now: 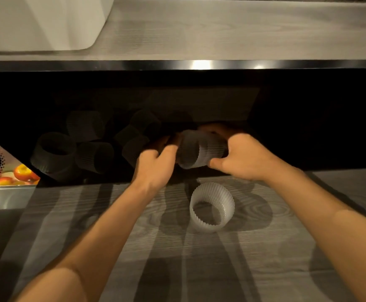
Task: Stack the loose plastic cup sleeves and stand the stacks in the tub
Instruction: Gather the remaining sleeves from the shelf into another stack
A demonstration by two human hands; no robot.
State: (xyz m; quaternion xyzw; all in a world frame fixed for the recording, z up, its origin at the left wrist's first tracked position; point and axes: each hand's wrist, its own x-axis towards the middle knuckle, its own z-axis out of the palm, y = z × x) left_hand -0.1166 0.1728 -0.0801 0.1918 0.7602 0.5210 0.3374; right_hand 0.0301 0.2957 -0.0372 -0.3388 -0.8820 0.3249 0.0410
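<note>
My right hand (pixel 241 155) grips a ribbed translucent cup sleeve (pixel 199 149), held on its side at the edge of a dark shelf recess. My left hand (pixel 155 164) reaches to the sleeve's open left end with curled fingers; whether it holds anything is hidden in the dark. Another ribbed sleeve (pixel 212 207) stands alone on the wood-grain surface just below my hands. Several more sleeves (pixel 73 149) lie loose in the shadowed recess to the left. A white tub (pixel 46 22) stands on the upper counter at the top left.
A metal-edged counter (pixel 199 64) overhangs the dark recess. At the far left a metal tray (pixel 5 197) and a printed picture of fruit (pixel 22 173) sit at the shelf edge. The wood-grain surface (pixel 199 269) stretches toward me between my forearms.
</note>
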